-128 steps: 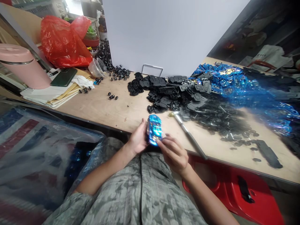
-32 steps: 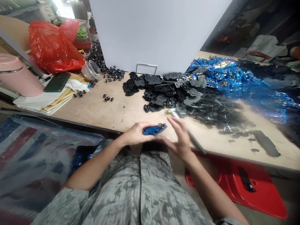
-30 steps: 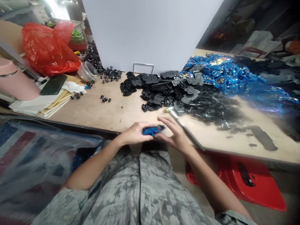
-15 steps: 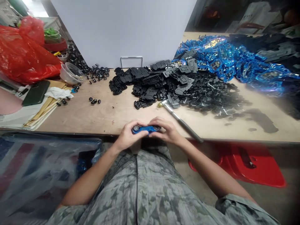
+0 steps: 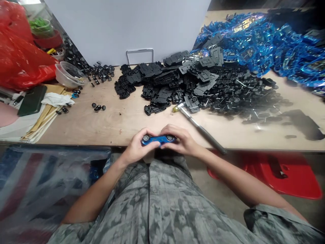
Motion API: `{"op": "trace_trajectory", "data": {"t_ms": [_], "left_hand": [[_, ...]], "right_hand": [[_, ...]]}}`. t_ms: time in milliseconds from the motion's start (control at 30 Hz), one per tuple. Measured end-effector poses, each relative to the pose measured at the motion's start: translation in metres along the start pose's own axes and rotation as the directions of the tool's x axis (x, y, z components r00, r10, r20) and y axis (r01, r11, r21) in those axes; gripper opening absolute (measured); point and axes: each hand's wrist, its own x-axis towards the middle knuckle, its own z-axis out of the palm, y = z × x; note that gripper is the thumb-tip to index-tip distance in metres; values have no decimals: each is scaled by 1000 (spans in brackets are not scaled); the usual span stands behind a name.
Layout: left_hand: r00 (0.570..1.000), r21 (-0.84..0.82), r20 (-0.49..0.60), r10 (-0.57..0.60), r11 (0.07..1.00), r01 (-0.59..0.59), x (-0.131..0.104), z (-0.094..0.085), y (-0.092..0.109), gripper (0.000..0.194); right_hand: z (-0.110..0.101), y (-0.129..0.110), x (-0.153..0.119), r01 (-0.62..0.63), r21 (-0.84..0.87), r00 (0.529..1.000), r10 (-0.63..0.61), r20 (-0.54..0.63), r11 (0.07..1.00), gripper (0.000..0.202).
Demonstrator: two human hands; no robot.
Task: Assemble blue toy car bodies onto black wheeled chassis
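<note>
A blue toy car (image 5: 158,139) lies on its side between my two hands, just above the table's front edge, with two of its wheels facing up. My left hand (image 5: 138,145) is closed around the car's left end, its thumb along the near side. Around the right end my right hand (image 5: 179,140) is closed, fingers over the far side and thumb on the near side. Right of my hands lies a hammer (image 5: 200,127) with a yellow tip and dark handle. Beyond it sits a pile of black plastic car bases (image 5: 162,79).
Wheel axles (image 5: 236,95) are heaped right of the bases, with shiny blue car bodies (image 5: 254,51) behind. At left stand a red plastic bag (image 5: 22,51), a clear tub (image 5: 68,74) and a dark phone (image 5: 32,100). A red stool (image 5: 297,176) is below the table at right.
The camera view has tilted down and shifted slightly. Both hands keep hold of the toy car in nearly the same place, and its right wheel shows more fully.
</note>
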Motion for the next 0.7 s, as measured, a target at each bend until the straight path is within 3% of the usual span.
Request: {"op": "trace_trajectory", "data": {"t_ms": [167, 333, 533, 700], "left_hand": [[999, -58, -18, 46, 997, -47, 0, 0, -2, 24], [999, -8, 11, 54, 999, -54, 1, 0, -3, 24], [1000, -28, 14, 17, 999, -17, 2, 0, -1, 18], [1000, -10, -13, -18, 1000, 18, 3, 5, 0, 20]], "right_hand": [[-4, -4, 3, 18, 25, 999, -19, 41, 1000, 36], [-6, -1, 5, -17, 54, 997, 13, 79, 998, 37], [-2, 4, -2, -108, 80, 994, 110, -14, 991, 40], [2, 6, -6, -113, 153, 989, 126, -73, 982, 36]]}}
